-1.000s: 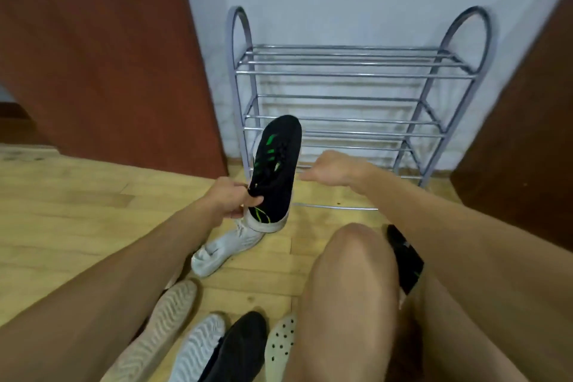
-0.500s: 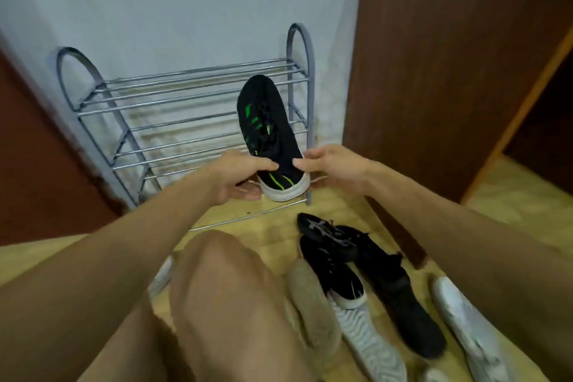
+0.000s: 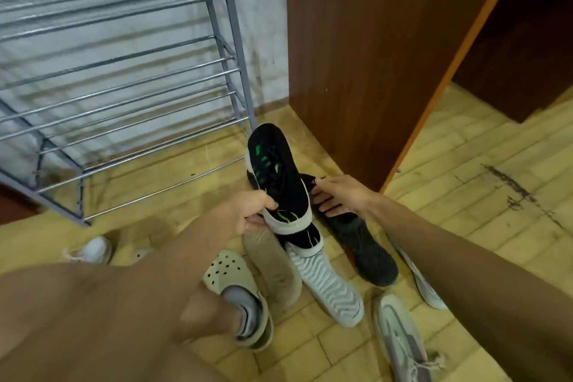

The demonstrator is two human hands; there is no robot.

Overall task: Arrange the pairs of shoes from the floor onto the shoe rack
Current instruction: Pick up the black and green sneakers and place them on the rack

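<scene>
My left hand [image 3: 248,211] holds a black shoe with green marks and a white sole [image 3: 279,177] by its heel, toe pointing away, just above the pile of shoes on the floor. Its matching shoe [image 3: 305,240] lies directly beneath it. My right hand [image 3: 338,198] is to the right, thumb and fingers closed on the collar of a dark black shoe [image 3: 369,251] lying on the floor. The grey metal shoe rack [image 3: 229,40] stands at the upper left against the wall, with nothing on its bars.
A brown wooden cabinet [image 3: 356,56] stands right of the rack. On the tiled floor lie a beige shoe [image 3: 273,270], a white zigzag-soled shoe [image 3: 328,285], grey-white sneakers [image 3: 400,341] and a white sneaker [image 3: 93,250]. My foot wears a cream clog [image 3: 229,273].
The view swung right and down. My left hand lowered the green-marked shoe from in front of the rack to above the pile. My right hand left its heel and dropped onto the dark shoe.
</scene>
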